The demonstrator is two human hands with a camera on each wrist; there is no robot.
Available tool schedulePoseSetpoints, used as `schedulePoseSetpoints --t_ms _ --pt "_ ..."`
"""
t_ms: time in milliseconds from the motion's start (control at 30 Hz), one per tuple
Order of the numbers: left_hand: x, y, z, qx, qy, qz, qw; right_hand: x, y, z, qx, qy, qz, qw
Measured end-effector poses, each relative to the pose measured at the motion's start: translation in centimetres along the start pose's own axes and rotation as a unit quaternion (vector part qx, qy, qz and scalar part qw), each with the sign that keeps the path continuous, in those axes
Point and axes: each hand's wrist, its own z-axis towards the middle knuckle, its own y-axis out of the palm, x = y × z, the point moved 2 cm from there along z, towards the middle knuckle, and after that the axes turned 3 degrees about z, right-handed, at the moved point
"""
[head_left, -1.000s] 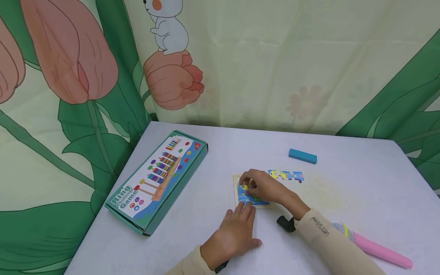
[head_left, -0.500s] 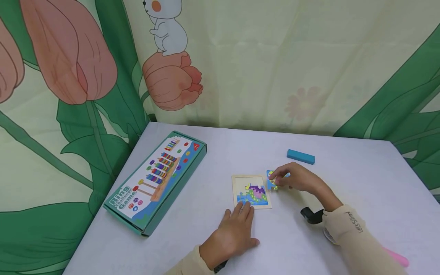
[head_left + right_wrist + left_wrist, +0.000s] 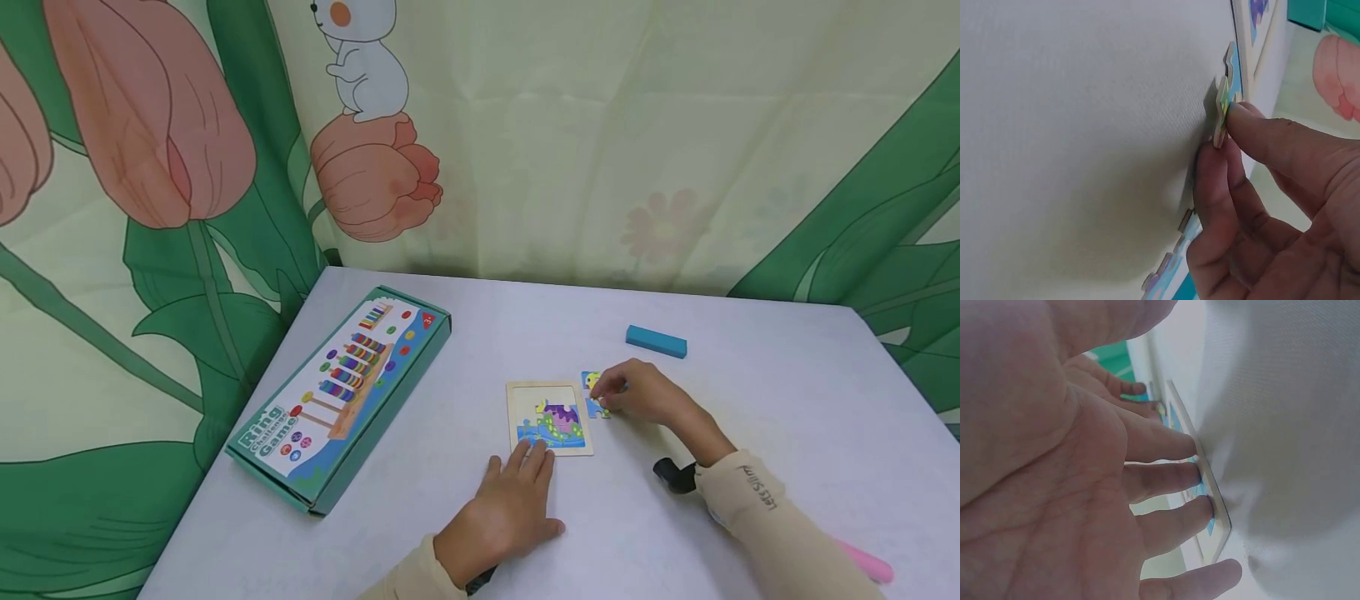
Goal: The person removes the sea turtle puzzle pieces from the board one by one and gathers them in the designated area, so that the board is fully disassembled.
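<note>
My left hand point(image 3: 501, 517) lies with its fingers stretched out, their tips on the near edge of a wooden puzzle tray point(image 3: 512, 408). In the tray sit joined jigsaw pieces point(image 3: 562, 423) with a purple and green picture on blue; its upper part is bare wood. To the right of the tray, my right hand point(image 3: 648, 396) pinches a puzzle piece point(image 3: 1221, 115) between thumb and fingers, tilted up in the right wrist view. Another blue puzzle piece point(image 3: 1234, 69) lies beside it near the tray. Further loose pieces point(image 3: 1172, 256) are partly hidden by my hand.
A green Ring Challenge Game box point(image 3: 341, 400) lies on the left of the white table point(image 3: 480, 333). Behind the right hand is a teal block point(image 3: 656, 342). A pink handle point(image 3: 866, 560) shows beside the right sleeve. A printed curtain point(image 3: 570, 150) hangs behind the table.
My right hand has moved from above the tray to the loose pieces on its right, uncovering the tray, and now pinches a piece there. The left hand has stayed in place.
</note>
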Motion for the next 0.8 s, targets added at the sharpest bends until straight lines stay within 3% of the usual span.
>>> schedulePoseSetpoints --t_ms 300,433,567,800 --pt "-0.1 0.3 0.3 -0.002 0.002 0.002 1.0000 -0.8 0.8 -0.4 0.037 -0.010 -0.026 0.9989" --pt "-0.1 0.4 0.3 -0.002 0.003 -0.003 1.0000 -1.9 1.6 -0.1 0.042 -0.067 -0.028 0.9964" --pt "-0.2 0.4 0.2 0.001 0.006 -0.001 1.0000 -3.2 2.8 0.3 0.020 -0.119 -0.023 0.9924" --pt "-0.2 0.1 0.0 0.003 0.003 -0.001 1.0000 -4.2 4.5 0.5 -0.007 -0.123 -0.050 0.9911"
